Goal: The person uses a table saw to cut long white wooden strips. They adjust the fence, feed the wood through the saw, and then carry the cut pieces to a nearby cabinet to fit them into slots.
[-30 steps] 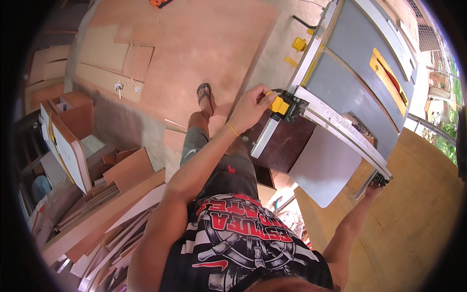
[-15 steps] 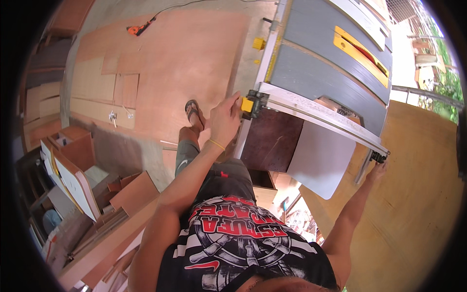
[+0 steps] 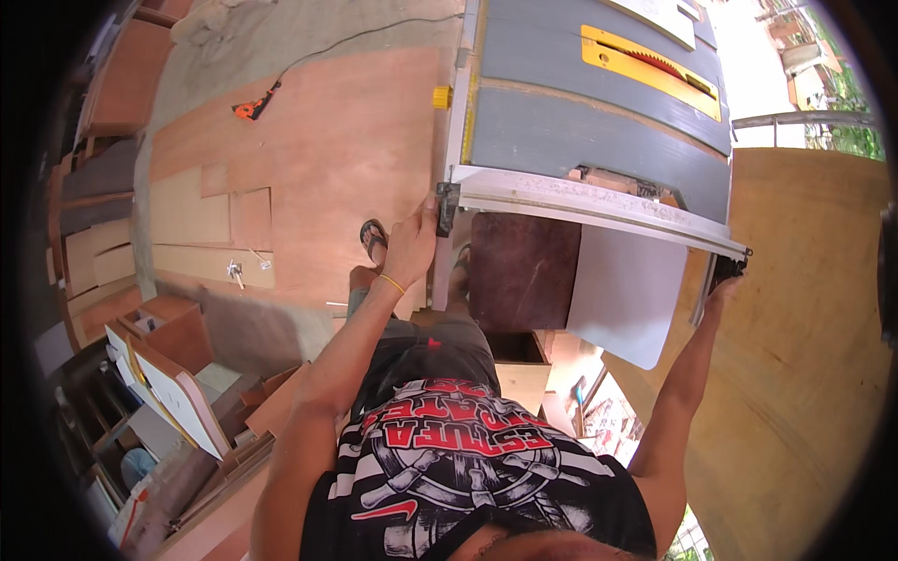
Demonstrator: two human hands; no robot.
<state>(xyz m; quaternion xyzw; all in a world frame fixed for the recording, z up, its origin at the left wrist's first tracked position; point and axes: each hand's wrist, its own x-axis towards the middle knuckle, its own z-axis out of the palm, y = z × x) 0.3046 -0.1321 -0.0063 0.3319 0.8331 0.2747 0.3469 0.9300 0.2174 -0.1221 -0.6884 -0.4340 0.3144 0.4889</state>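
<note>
A long aluminium rip fence [image 3: 589, 199] lies across the near end of a grey table saw [image 3: 552, 131]. Its left end carries a black clamp [image 3: 448, 208], and the fingers of my left hand [image 3: 414, 245] are closed on this. At the opposite end, my right hand [image 3: 721, 288] grips the other black end piece [image 3: 730, 266] of the fence; my fingers there are partly hidden. A toothed blade rises through the yellow insert plate [image 3: 645, 67] farther back on the saw top.
Below the fence are a dark brown panel [image 3: 522, 271] and a white panel [image 3: 625, 290]. A large tan board [image 3: 795, 374] stands at right. An orange-and-black power tool [image 3: 254, 105] with a cord lies on plywood [image 3: 355, 122] at left. Cabinet parts [image 3: 168, 393] crowd the lower left.
The view has turned, shifting the saw leftward in it. The yellow lever at the fence's left end no longer shows beside my left hand. Both hands stay at the fence ends.
</note>
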